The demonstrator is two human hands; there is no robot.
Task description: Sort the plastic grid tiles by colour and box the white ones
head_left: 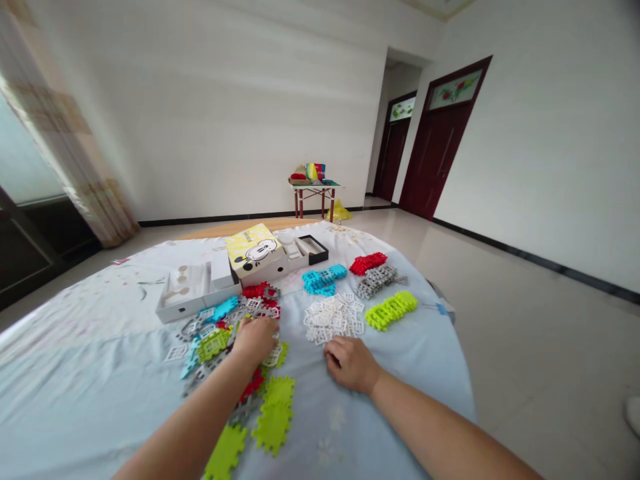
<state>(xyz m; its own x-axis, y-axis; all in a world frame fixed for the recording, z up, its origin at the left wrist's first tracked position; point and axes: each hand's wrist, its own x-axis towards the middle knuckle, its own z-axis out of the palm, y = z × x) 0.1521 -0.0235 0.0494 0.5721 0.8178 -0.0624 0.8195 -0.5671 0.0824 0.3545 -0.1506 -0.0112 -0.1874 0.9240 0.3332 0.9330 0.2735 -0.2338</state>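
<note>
Here's the left hand point(256, 339), right in over the mixed pile point(213, 345), fingers bent down among red, grey, blue, white and lime pieces; whether they're clamped on one, I can't tell from here. Across to the right hand point(353, 363): fingers curled in together, low at the near edge of the white pile point(334, 317), and what's under them is hidden, so no telling if anything is held.

Beyond that, tidy colours! The blue stack point(324, 279) lies just behind the white pile, the red stack point(369, 263) farther right, the grey stack point(377, 280) close in front of it, and the lime stack point(391, 310) nearer again. Loose lime pieces point(274, 413) spread out on the near side of the mixed pile. At the back of the cloth-covered surface point(125, 400), a white tray point(200, 308), a yellow box point(250, 248) and a black-edged tray point(325, 254) line up.
</note>
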